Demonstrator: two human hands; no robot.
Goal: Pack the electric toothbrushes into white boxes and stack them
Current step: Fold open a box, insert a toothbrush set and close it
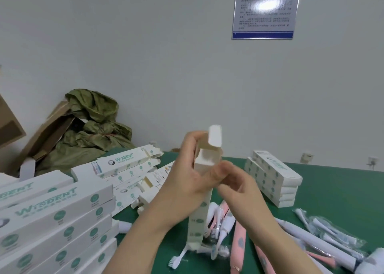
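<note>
Both bare forearms raised from below and converging, left hand [187,176] wrapped round an upright white box [198,221], right hand [234,182] blurred just beside its top, fingers loosely curled, grip unclear.

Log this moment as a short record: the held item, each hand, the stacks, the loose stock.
held item: white box, upright, top flap open
left hand: grips the box's upper part
right hand: at the box's open top, blurred; grip unclear
near stack: white boxes piled at the left
far stack: white boxes piled at the back right on the green table
toothbrushes: pink and white, lying loose below the hands
brush heads: in clear wrappers, at the right
</note>
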